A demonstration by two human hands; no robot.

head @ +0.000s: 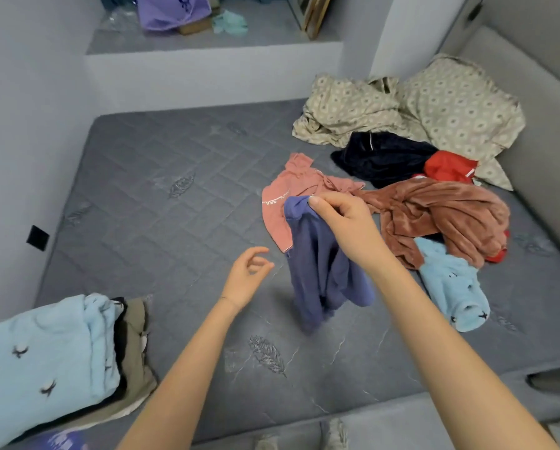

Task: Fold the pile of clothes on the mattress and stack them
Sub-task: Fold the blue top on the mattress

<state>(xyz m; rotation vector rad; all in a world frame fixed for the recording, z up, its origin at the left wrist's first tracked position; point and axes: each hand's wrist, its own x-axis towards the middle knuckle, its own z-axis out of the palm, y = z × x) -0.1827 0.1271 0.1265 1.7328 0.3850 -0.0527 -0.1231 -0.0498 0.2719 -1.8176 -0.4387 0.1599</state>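
One purple garment (317, 271) hangs from right hand (343, 222), left hand (247, 277) beside.

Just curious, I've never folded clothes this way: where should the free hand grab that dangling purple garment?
Grab the top edge beside the right hand, coming from the left. The purple garment hangs bunched from one pinched corner, so a second grip there would likely spread it open. The left hand is open nearby.

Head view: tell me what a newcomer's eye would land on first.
The right hand pinches a crumpled violet-blue fleece garment, dangling it mid-frame over the grey quilted mattress. Right of it sprawls an unfolded rust-brown plush garment; at lower left sits a folded stack topped by light blue fleece.
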